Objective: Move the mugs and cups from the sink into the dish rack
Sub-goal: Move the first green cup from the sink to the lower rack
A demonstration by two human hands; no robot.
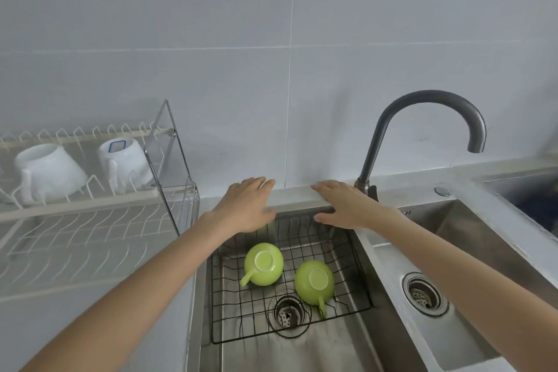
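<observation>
Below both hands, two green cups [263, 264] sit upside down in the sink basket [359, 269]. Glazed, likely wet and slick, breakable: grab by handle. Left hand [246, 205] and right hand [347, 205] flat, splayed, empty. Rack [90, 208] far left.

my left hand [244, 205] and right hand [347, 205] hover flat, palms down, fingers [262, 183] spread and empty, above the far edge of the sink [377, 266]. below them two green cups [263, 264] [314, 282] sit upside down, apart, on a black wire grid [347, 281]. two white mugs [48, 170] [126, 163] sit upside down on the dish rack [90, 205] to my left.
</observation>
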